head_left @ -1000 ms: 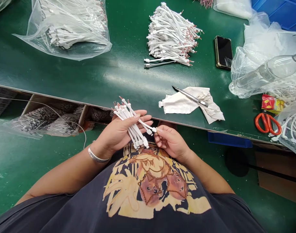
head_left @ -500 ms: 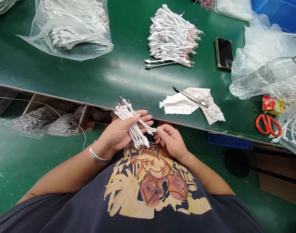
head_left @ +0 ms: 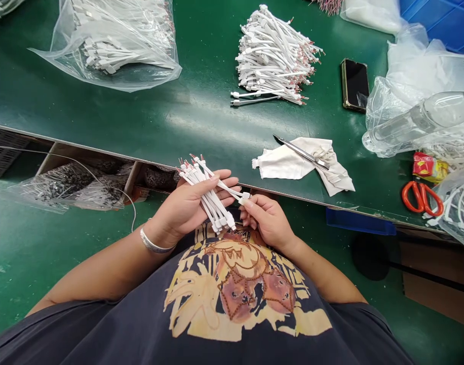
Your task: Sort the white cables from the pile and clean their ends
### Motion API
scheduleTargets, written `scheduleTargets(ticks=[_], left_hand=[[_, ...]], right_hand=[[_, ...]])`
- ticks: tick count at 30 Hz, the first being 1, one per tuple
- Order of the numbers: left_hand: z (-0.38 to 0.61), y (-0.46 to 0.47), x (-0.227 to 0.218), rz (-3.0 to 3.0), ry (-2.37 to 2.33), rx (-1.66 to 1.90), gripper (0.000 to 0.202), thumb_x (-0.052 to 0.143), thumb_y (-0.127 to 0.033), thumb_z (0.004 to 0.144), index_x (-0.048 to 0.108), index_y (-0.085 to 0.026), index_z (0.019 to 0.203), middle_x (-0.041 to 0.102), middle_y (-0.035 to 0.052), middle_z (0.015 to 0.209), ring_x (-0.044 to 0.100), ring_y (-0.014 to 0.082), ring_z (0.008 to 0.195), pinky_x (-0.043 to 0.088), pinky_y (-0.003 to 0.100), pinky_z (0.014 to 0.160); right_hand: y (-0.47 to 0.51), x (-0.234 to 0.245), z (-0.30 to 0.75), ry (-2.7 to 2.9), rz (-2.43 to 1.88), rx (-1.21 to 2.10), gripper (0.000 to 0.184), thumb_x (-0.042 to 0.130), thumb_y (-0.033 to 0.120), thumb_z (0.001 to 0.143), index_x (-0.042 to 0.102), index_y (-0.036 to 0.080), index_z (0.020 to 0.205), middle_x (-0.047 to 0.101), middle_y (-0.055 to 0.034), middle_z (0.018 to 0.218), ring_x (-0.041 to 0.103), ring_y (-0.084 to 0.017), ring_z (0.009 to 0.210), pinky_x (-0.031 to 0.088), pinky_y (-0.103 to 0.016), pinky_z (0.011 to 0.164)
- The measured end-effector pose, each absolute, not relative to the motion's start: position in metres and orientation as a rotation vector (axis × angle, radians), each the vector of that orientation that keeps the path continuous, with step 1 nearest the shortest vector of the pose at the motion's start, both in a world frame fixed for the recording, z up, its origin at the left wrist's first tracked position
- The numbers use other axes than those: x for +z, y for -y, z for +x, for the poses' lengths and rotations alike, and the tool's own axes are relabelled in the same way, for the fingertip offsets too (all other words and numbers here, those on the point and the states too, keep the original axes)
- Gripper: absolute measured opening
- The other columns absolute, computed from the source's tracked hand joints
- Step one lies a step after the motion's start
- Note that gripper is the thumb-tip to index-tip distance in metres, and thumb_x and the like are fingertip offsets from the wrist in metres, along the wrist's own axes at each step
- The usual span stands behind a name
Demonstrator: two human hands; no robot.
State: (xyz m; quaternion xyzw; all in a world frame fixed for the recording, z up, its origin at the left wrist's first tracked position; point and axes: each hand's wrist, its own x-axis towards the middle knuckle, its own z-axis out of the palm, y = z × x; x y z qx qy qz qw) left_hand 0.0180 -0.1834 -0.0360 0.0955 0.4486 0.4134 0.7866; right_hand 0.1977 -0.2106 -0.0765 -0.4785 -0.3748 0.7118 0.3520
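A bundle of short white cables lay across the left hand, its fingers closed over them, and there went one cable's white connector, pinched between thumb and forefinger of the right hand! Beyond, on the green workbench, a pointed steel tool rested on a white cloth.

Short white cables across the left hand, one end pinched in right-hand fingers
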Motion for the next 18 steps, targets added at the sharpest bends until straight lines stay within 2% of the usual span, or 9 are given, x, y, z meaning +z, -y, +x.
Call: scheduleTargets(ticks=[3, 8, 18], left_hand=[[0.018, 0.182, -0.034, 0.195, -0.953, 0.906, 0.022, 0.052, -0.016, 0.086, 0.065, -0.015, 0.104, 0.069, 0.0109, 0.108, 0.066, 0.0203, 0.097, 0.052, 0.034, 0.090], [0.020, 0.182, -0.034, 0.173, -0.936, 0.926, 0.023, 0.050, -0.017, 0.087, 0.065, -0.016, 0.104, 0.069, 0.0097, 0.108, 0.066, 0.0199, 0.098, 0.051, 0.035, 0.092], [0.019, 0.181, -0.030, 0.157, -0.936, 0.934, 0.025, 0.049, -0.017, 0.086, 0.065, -0.016, 0.105, 0.068, 0.0096, 0.111, 0.065, 0.0211, 0.101, 0.050, 0.039, 0.095]], right_hand=[[0.211, -0.073, 0.197, 1.059, -1.205, 1.920, 0.026, 0.060, 0.042, 0.082, 0.065, 0.016, 0.080, 0.063, 0.0001, 0.068, 0.054, -0.007, 0.054, 0.036, -0.018, 0.045], [0.212, -0.065, 0.193, 1.195, -1.132, 1.998, 0.023, 0.063, 0.038, 0.079, 0.067, 0.017, 0.086, 0.065, -0.0001, 0.074, 0.056, -0.009, 0.062, 0.045, -0.021, 0.059], [0.210, -0.062, 0.194, 1.213, -1.219, 1.859, 0.025, 0.062, 0.040, 0.080, 0.063, 0.017, 0.072, 0.060, 0.0013, 0.061, 0.050, -0.008, 0.052, 0.043, -0.021, 0.050]])
